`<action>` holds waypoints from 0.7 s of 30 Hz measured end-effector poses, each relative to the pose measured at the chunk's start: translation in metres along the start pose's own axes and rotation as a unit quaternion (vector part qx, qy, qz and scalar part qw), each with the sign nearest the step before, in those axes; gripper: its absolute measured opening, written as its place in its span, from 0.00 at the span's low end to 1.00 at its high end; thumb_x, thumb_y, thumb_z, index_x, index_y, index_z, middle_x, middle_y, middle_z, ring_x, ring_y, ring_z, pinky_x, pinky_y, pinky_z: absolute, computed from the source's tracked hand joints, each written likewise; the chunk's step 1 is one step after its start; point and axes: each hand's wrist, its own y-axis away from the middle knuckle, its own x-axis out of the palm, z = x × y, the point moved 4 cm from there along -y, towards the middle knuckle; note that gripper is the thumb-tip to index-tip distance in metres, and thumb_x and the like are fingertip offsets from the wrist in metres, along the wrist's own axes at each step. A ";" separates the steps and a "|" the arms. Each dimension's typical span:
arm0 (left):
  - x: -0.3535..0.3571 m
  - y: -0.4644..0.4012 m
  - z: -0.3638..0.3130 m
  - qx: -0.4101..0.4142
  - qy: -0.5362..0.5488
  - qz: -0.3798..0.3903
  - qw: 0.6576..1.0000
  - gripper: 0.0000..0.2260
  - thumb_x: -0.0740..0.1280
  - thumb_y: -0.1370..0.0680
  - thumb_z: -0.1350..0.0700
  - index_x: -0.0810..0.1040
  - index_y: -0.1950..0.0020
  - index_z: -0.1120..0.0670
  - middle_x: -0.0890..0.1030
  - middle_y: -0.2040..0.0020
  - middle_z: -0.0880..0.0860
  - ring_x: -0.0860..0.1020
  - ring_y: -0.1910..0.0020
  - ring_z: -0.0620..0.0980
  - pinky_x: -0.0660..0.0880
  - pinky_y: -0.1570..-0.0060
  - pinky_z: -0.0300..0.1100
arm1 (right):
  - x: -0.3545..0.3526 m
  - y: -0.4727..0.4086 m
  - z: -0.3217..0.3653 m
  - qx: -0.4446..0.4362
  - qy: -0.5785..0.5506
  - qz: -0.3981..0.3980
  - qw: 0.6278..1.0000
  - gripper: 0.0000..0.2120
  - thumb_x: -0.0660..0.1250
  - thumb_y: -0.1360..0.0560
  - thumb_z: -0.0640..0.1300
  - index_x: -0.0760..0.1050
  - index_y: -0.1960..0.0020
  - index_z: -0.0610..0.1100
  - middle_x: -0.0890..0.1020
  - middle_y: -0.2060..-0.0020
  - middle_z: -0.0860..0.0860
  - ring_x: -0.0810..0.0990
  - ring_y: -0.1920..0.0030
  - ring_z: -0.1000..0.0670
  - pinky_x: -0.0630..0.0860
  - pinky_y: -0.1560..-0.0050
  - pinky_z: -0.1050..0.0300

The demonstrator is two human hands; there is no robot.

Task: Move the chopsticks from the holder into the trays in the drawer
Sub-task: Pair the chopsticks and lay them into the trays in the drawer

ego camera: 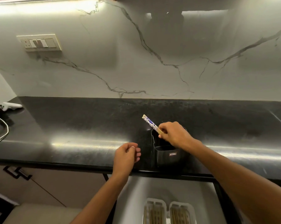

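A black holder (166, 155) stands on the dark counter near its front edge. My right hand (173, 135) is over the holder's mouth and grips a pair of chopsticks (150, 124) with blue-and-white patterned tops that point up and to the left. Their lower ends are hidden behind my fingers. My left hand (126, 156) hovers over the counter edge to the left of the holder, fingers loosely curled, holding nothing. Below, an open drawer (133, 199) holds two white trays, the left tray (154, 210) and the right tray (181, 213), each with several chopsticks lying in it.
The black counter (81, 120) runs the full width, backed by a marble wall with a switch panel (39, 42). A white object (12, 105) and a white cable (0, 126) lie at the far left. Cabinet handles (17, 172) sit below the counter on the left.
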 end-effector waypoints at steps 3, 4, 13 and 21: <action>0.011 0.006 -0.027 -0.068 0.063 0.085 0.992 0.09 0.61 0.21 0.60 0.81 0.54 0.58 0.84 0.62 0.56 0.83 0.66 0.49 0.79 0.68 0.41 | -0.028 0.022 0.021 -0.141 0.078 -0.051 0.986 0.02 0.66 0.24 0.45 0.77 0.53 0.47 0.79 0.62 0.52 0.78 0.62 0.50 0.77 0.57 0.49; 0.017 0.010 -0.036 -0.102 0.089 0.127 0.983 0.10 0.61 0.21 0.57 0.81 0.55 0.59 0.85 0.62 0.57 0.83 0.66 0.49 0.80 0.68 0.41 | -0.035 0.030 0.027 -0.191 0.114 -0.075 0.972 0.04 0.65 0.23 0.45 0.77 0.51 0.46 0.80 0.60 0.51 0.79 0.60 0.50 0.78 0.57 0.49; 0.069 0.055 -0.066 -0.235 0.171 0.362 0.886 0.13 0.67 0.28 0.53 0.84 0.54 0.62 0.85 0.61 0.59 0.85 0.65 0.52 0.83 0.64 0.45 | -0.049 0.081 0.018 -0.365 0.246 -0.233 0.867 0.17 0.78 0.35 0.38 0.80 0.48 0.37 0.84 0.51 0.40 0.84 0.55 0.44 0.83 0.62 0.53; 0.100 0.068 -0.043 -0.215 0.149 0.360 0.895 0.06 0.68 0.27 0.61 0.82 0.54 0.62 0.83 0.63 0.59 0.83 0.67 0.51 0.83 0.63 0.45 | -0.032 0.102 -0.015 -0.241 0.053 -0.231 0.941 0.18 0.63 0.25 0.33 0.74 0.35 0.39 0.76 0.34 0.44 0.76 0.36 0.48 0.75 0.37 0.53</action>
